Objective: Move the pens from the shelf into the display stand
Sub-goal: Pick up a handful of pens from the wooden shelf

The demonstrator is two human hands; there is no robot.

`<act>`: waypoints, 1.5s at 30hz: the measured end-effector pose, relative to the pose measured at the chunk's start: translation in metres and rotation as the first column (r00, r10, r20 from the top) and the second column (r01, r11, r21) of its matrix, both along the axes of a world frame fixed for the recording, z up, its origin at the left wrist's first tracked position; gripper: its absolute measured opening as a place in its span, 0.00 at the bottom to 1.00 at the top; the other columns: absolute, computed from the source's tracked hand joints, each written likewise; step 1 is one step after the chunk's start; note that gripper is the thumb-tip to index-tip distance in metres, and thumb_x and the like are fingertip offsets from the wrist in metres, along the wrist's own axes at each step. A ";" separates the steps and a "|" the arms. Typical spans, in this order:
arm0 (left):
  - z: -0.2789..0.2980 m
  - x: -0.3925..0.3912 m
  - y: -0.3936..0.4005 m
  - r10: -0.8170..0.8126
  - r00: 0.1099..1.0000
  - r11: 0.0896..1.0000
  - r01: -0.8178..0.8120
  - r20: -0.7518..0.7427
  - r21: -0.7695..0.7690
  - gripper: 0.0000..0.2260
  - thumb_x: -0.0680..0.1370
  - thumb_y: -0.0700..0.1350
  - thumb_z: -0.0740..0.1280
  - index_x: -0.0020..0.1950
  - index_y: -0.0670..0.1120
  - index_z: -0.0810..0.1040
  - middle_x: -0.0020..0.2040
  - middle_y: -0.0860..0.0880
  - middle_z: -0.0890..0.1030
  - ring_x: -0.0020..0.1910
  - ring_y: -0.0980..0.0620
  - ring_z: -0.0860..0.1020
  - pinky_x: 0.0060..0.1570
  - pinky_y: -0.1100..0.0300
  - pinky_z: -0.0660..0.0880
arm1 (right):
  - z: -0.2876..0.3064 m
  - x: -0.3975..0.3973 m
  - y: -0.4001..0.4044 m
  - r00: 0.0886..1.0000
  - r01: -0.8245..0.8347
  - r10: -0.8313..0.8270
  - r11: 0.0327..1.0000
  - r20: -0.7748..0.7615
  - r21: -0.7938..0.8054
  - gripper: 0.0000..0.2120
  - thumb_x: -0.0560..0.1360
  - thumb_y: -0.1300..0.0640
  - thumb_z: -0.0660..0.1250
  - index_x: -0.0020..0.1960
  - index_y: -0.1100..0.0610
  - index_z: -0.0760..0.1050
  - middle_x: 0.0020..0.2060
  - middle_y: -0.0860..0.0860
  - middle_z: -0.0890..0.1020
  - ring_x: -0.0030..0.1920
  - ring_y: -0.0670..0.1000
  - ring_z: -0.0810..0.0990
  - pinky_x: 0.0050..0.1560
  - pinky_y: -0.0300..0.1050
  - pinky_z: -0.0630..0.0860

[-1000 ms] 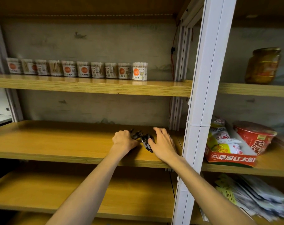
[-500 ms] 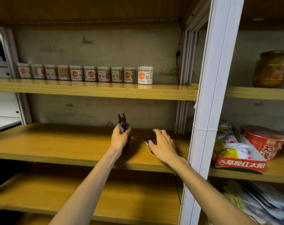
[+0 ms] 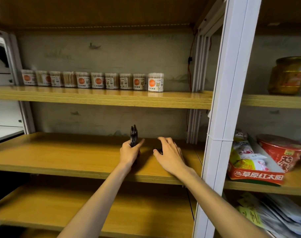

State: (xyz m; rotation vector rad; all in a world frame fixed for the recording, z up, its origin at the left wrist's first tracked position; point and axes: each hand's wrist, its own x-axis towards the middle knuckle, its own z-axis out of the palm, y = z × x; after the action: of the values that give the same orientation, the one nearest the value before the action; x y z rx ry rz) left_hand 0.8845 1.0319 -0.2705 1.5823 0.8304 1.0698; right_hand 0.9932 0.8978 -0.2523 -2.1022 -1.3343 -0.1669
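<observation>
My left hand [image 3: 130,152] grips a small bundle of black pens [image 3: 133,134] upright above the middle wooden shelf [image 3: 60,155], their ends sticking up past my fist. My right hand [image 3: 168,153] lies palm down on the same shelf just to the right, fingers spread over a few remaining black pens [image 3: 159,150]. Those pens are mostly hidden under the fingers, and I cannot tell whether the hand holds them. No display stand is in view.
A row of cotton-swab tubs [image 3: 94,81] lines the upper shelf. A white upright post [image 3: 222,134] stands right of my hands. Beyond it are a red snack box [image 3: 254,174], a red noodle cup [image 3: 282,152], a jar [image 3: 288,75] and stacked packets [image 3: 275,215].
My left hand lifted a bundle of pens off the shelf and now holds it upright. My right hand stayed over the pens left lying on the shelf. The camera moved closer.
</observation>
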 end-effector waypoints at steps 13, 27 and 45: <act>0.020 -0.057 -0.033 0.086 0.944 0.973 -0.010 -0.319 0.232 0.08 0.69 0.45 0.75 0.34 0.48 0.77 0.29 0.52 0.78 0.28 0.52 0.75 0.29 0.60 0.69 | 0.024 -0.053 -0.018 0.994 -0.099 0.099 0.995 0.040 0.005 0.23 0.83 0.49 0.62 0.77 0.50 0.66 0.73 0.49 0.71 0.73 0.53 0.70 0.73 0.55 0.68; 0.041 -0.140 -0.136 0.332 0.891 0.935 -0.268 -0.309 0.231 0.09 0.68 0.49 0.72 0.36 0.46 0.76 0.32 0.49 0.78 0.29 0.47 0.74 0.31 0.55 0.69 | 0.033 -0.101 -0.087 0.943 -0.327 0.326 0.945 0.073 0.007 0.22 0.82 0.48 0.62 0.75 0.49 0.68 0.69 0.47 0.74 0.69 0.52 0.73 0.69 0.51 0.70; 0.035 -0.363 -0.425 0.776 0.546 0.627 -0.718 -0.315 0.301 0.12 0.66 0.50 0.72 0.26 0.51 0.73 0.22 0.56 0.73 0.23 0.59 0.70 0.28 0.60 0.65 | 0.028 -0.295 -0.249 0.509 -0.860 0.860 0.505 0.042 0.074 0.19 0.80 0.49 0.66 0.71 0.46 0.71 0.66 0.47 0.77 0.66 0.51 0.75 0.65 0.50 0.72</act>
State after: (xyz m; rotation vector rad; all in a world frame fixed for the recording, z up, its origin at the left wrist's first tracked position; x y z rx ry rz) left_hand 0.5217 0.6064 -0.2351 1.6121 1.9069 1.4126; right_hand 0.6987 0.6486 -0.2243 -1.1145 -2.1666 0.2107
